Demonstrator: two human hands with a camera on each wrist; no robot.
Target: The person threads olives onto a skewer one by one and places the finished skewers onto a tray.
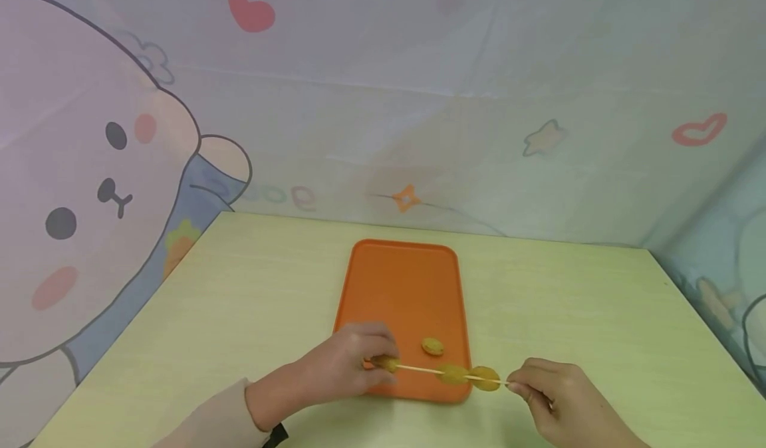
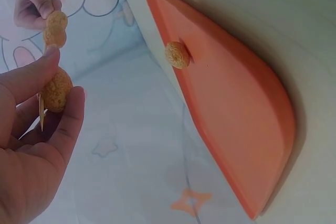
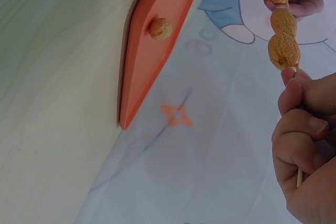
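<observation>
A thin wooden skewer (image 1: 419,369) runs between both hands above the near end of an orange tray (image 1: 401,282). Two wrinkled golden balls (image 3: 284,50) sit touching on it, close to the right hand. My right hand (image 1: 559,395) pinches the skewer just beyond them, and its stick shows below the curled fingers in the right wrist view. At the other end my left hand (image 1: 353,361) holds a third golden ball (image 2: 56,90) between thumb and fingers; the skewer's pointed tip sticks out beside it. One loose golden ball (image 1: 433,346) lies on the tray.
The tray lies on a pale wood-grain table (image 1: 550,302). Behind the table hangs a printed cloth (image 1: 383,102) with a cartoon bear, hearts and stars, and it continues along the right side.
</observation>
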